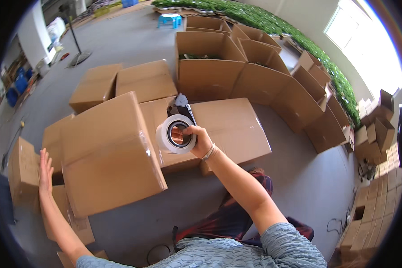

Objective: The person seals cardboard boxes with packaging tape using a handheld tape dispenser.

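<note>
My right hand (201, 142) is closed around a tape gun (182, 102) carrying a wide roll of whitish tape (164, 138). The tool hangs above closed cartons, beside a large taped carton (107, 154) that sits tilted in front of me. A flat closed carton (230, 127) lies to the right, below my right hand. At the far left my left hand (45, 172) is open, fingers stretched upward. It is between the large carton and a smaller carton (24, 169); whether it touches either one I cannot tell.
Two closed cartons (145, 78) stand just beyond. Several open-topped cartons (210, 78) curve around to the right, one with green stuff inside. A blue stool (169, 20), a black stand (79, 58) and rows of green foliage (254, 18) are farther back. Stacked cartons (375, 210) line the right.
</note>
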Motion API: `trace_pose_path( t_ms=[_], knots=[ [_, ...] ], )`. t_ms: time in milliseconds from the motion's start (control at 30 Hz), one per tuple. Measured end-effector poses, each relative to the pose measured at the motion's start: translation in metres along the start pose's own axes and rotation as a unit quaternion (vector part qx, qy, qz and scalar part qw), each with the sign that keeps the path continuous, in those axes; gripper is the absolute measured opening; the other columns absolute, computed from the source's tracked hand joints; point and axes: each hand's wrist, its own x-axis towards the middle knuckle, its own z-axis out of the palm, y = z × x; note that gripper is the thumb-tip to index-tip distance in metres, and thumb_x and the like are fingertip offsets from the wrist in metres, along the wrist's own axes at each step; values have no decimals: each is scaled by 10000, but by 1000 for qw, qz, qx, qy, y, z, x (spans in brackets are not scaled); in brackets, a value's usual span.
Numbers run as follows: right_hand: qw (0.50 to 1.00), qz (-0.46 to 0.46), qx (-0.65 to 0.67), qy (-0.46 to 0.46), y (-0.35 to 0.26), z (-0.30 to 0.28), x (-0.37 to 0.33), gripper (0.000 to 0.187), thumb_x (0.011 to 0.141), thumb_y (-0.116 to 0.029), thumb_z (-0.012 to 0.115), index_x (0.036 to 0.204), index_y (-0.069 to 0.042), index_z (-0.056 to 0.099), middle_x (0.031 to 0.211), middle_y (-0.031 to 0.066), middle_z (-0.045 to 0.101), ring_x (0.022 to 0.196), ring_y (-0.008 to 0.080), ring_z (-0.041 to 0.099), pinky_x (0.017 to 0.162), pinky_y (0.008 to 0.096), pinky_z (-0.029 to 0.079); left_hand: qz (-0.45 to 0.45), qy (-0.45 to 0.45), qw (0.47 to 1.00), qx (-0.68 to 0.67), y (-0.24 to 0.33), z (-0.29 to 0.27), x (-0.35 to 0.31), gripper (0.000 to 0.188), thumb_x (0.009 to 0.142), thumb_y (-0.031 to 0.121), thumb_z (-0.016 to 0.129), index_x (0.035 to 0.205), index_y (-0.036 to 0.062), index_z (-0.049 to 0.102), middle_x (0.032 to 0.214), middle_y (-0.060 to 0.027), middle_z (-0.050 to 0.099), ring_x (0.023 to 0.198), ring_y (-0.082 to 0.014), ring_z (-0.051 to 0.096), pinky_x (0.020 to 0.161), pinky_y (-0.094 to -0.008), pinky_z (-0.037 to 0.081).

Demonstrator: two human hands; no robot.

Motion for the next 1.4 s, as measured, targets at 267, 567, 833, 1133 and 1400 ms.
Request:
trace_pose_path(
  t_ms=[267, 567, 833, 1133, 1400],
  knots=[
    [964, -146, 7, 223, -109, -69, -166, 245, 820, -94, 594, 1019, 47, 610, 861, 148, 651, 804, 266, 658, 862, 387, 542, 322, -199, 805, 456, 46, 325, -109, 586, 938, 392, 654, 1448, 129, 535, 1596, -135, 374, 1536, -323, 204, 1241, -590, 59],
    [828, -407, 100, 372, -131, -142, -404, 470, 791, -237, 640, 1247, -126, 632, 1193, 89, 677, 1088, 303, 635, 902, 515, 528, 380, -204, 715, 550, 46, 374, -137, 571, 869, 350, 710, 1322, 15, 615, 1502, -234, 467, 1492, -384, 281, 1241, -557, 122],
    [803, -399, 143, 419, -115, -156, -399, 250, 811, -184, 651, 1040, -84, 672, 906, 74, 701, 822, 240, 679, 670, 389, 556, 221, -419, 808, 349, -43, 526, -207, 720, 939, 414, 657, 1447, -51, 446, 1412, -296, 534, 1339, -433, 494, 1110, -461, 421],
    [740, -424, 155, 498, -117, -127, -449, 168, 811, -153, 691, 941, -53, 659, 796, 58, 651, 722, 194, 635, 693, 331, 530, 372, -431, 712, 410, -42, 651, -235, 705, 967, 324, 619, 1532, 1, 351, 1597, -304, 262, 1495, -457, 227, 1215, -526, 239],
    [730, -429, 246, 472, -145, -104, -496, 162, 843, -128, 686, 972, -34, 659, 804, 65, 638, 801, 214, 646, 794, 349, 522, 562, -363, 617, 415, 74, 841, -188, 664, 939, 256, 637, 1508, 16, 393, 1585, -280, 305, 1483, -452, 258, 1178, -578, 283]
  ],
)
